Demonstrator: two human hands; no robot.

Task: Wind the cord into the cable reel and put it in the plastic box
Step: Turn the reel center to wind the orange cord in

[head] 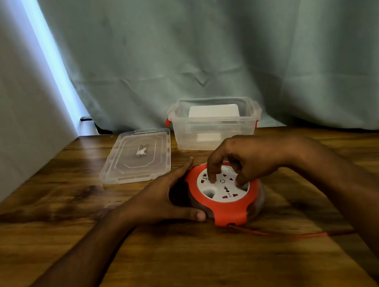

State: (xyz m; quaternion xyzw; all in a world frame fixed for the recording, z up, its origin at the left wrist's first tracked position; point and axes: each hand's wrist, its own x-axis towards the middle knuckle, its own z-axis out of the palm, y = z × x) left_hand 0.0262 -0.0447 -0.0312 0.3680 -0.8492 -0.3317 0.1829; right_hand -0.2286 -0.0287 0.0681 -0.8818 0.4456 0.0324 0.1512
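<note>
An orange cable reel with a white socket face lies flat on the wooden table. My left hand grips its left side, thumb at the front rim. My right hand rests on the white face, with a finger and the thumb pressed into its recesses. A thin orange cord runs from the reel's front outlet to the right and passes under my right forearm. Behind the reel stands the clear plastic box, lid off, with orange latches.
The box's clear lid lies flat to the left of the box. A green curtain hangs behind the table, and a pale wall lines its left side. A white object shows through the box's walls.
</note>
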